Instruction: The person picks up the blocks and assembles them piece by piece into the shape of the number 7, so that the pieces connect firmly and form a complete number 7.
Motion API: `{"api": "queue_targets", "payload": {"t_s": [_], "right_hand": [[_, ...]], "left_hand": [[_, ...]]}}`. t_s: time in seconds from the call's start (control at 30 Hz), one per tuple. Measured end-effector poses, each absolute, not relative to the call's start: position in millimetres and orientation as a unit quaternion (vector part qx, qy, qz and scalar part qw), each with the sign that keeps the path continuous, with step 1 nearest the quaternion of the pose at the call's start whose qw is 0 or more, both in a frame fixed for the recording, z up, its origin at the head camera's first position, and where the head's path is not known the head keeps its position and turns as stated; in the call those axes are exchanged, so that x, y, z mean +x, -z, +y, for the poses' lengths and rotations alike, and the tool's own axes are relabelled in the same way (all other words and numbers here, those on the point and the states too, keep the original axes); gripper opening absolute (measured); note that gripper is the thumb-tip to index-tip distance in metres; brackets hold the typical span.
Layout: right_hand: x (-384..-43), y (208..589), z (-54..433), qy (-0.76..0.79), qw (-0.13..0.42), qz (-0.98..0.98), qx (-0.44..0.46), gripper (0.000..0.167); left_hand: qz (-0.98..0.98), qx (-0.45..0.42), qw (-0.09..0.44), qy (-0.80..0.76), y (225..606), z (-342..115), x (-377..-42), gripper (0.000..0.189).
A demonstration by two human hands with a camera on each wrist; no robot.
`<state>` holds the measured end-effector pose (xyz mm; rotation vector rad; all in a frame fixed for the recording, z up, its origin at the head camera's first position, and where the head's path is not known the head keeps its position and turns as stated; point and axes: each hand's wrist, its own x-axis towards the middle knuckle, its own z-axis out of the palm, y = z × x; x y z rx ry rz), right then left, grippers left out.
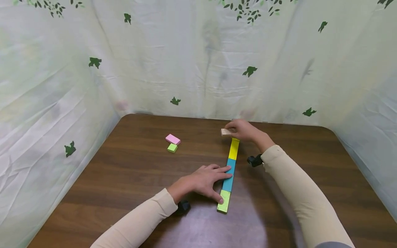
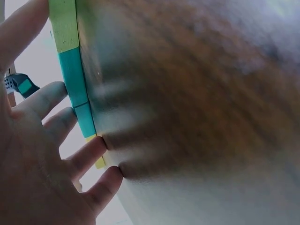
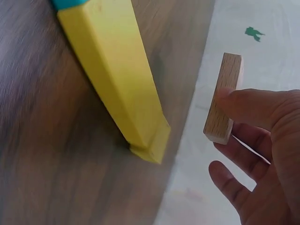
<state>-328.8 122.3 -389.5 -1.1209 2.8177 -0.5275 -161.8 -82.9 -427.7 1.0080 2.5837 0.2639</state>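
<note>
A row of flat blocks runs away from me on the table: a lime-green block [image 1: 224, 204] nearest, blue blocks [image 1: 228, 182] with a seam between them, then a yellow block [image 1: 234, 150]. At the far end sits a short yellow piece [image 3: 157, 143], slightly askew. My left hand [image 1: 204, 181] lies spread along the row, thumb on the green block and fingertips on the blue. Above the far end, my right hand [image 1: 245, 131] pinches a bare wooden block [image 3: 222, 103] between thumb and fingers, apart from the row.
Left of the row, a pink block [image 1: 173, 139] and a small green block [image 1: 172, 148] lie close together on the brown wooden table [image 1: 133, 165]. A pale curtain [image 1: 192, 69] with leaf and bird prints hangs behind the table and along its sides.
</note>
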Motion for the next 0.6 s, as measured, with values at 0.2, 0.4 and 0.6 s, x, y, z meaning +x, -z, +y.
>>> {"api": "queue_targets", "payload": {"t_s": [0.2,0.4,0.6], "right_hand": [[-336,400,108,0.188,0.063,0.922,-0.332,0.034],[-339,408,100,0.181,0.068,0.930,-0.312,0.035],[-342,414,97,0.180,0.077,0.935,-0.295,0.036]], "left_hand": [[0.913,0.355,0.178,-0.098,428,-85,-162,0.086],[0.910,0.359,0.181,-0.098,429,-84,-162,0.086],[0.911,0.357,0.180,-0.097,430,-84,-162,0.087]]}}
